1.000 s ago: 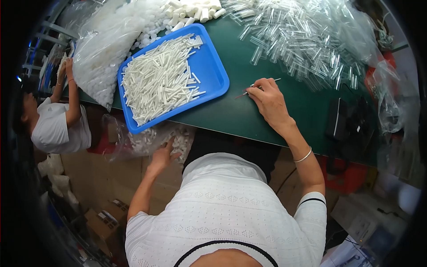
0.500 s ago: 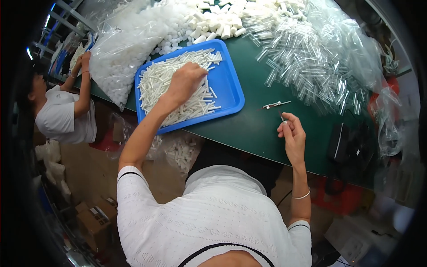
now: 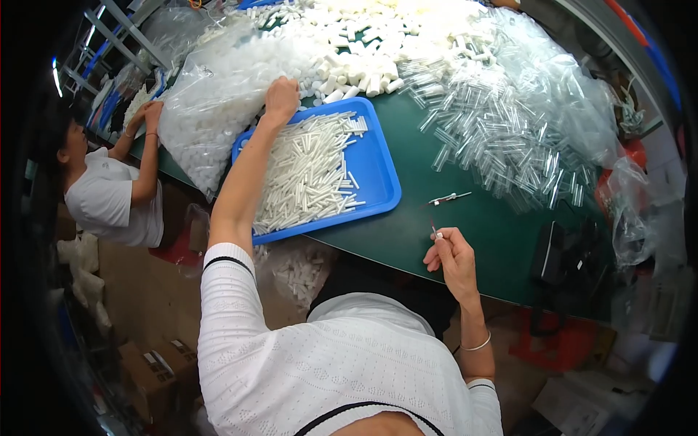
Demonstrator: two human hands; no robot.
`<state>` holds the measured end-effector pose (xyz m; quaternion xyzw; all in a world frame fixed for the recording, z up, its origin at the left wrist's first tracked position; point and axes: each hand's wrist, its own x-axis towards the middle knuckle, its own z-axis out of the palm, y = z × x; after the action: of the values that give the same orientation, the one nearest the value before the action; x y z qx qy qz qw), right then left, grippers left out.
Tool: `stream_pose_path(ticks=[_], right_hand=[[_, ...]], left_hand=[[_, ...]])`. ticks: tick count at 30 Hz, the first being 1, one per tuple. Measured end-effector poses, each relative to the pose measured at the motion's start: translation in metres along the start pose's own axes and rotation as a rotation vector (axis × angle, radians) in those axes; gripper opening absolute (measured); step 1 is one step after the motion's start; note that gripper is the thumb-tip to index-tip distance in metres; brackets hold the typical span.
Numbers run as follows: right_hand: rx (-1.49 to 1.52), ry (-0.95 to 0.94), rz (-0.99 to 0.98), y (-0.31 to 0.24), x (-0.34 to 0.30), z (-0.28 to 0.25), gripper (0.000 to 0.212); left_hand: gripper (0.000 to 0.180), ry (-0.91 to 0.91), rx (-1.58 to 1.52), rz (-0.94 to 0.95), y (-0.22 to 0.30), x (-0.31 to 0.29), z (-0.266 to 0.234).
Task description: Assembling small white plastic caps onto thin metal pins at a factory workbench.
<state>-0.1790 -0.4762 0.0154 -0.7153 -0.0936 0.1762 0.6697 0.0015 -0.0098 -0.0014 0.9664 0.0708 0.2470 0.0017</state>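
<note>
My left hand (image 3: 282, 100) is stretched past the far left rim of a blue tray (image 3: 378, 163), over small white caps (image 3: 309, 80) beside a clear plastic bag. Its fingers curl down with the tips out of sight, so I cannot make out what is in them. White sticks (image 3: 309, 178) lie heaped in the tray. My right hand (image 3: 454, 265), near the table's front edge, pinches a thin, dark reddish rod with a small white piece (image 3: 438, 235) on it. A similar slim piece with white parts (image 3: 449, 198) lies on the green table beyond that hand.
Clear tubes (image 3: 502, 131) are piled at the back right, with thick white cylinders (image 3: 363, 73) at the back middle. A bulging bag of white caps (image 3: 211, 109) rests at the left. A black case (image 3: 549, 251) stands at right. Another person (image 3: 116, 189) works at far left.
My left hand has moved from above the white sticks to the caps beyond the tray's far left rim. My right hand has come nearer to me and leftward, still pinching the thin rod.
</note>
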Motion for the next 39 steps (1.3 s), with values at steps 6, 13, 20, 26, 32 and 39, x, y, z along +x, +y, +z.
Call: stream_pose_path(ticks=[6, 13, 20, 26, 32, 39], right_hand=[[0.124, -0.021, -0.066, -0.017, 0.002, 0.001, 0.019], [0.213, -0.128, -0.200, -0.032, 0.021, 0.038, 0.018], [-0.239, 0.018, -0.208, -0.031, 0.005, 0.023, 0.013], [-0.330, 0.030, -0.294, -0.031, 0.002, 0.020, 0.013], [-0.392, 0.026, -0.321, -0.036, 0.000, 0.020, 0.010], [-0.377, 0.027, -0.392, -0.022, 0.002, 0.033, 0.006]], left_hand=[[0.016, -0.361, -1.424, -0.202, 0.125, -0.075, -0.092], [0.025, -0.620, -1.737, -0.266, 0.223, -0.193, -0.133], [0.029, -0.853, -2.094, -0.623, 0.210, -0.189, -0.125], [0.032, -0.917, -2.228, -0.642, 0.210, -0.194, -0.124], [0.031, -0.899, -2.167, -0.574, 0.210, -0.198, -0.124], [0.026, -0.775, -2.156, -0.592, 0.229, -0.212, -0.126]])
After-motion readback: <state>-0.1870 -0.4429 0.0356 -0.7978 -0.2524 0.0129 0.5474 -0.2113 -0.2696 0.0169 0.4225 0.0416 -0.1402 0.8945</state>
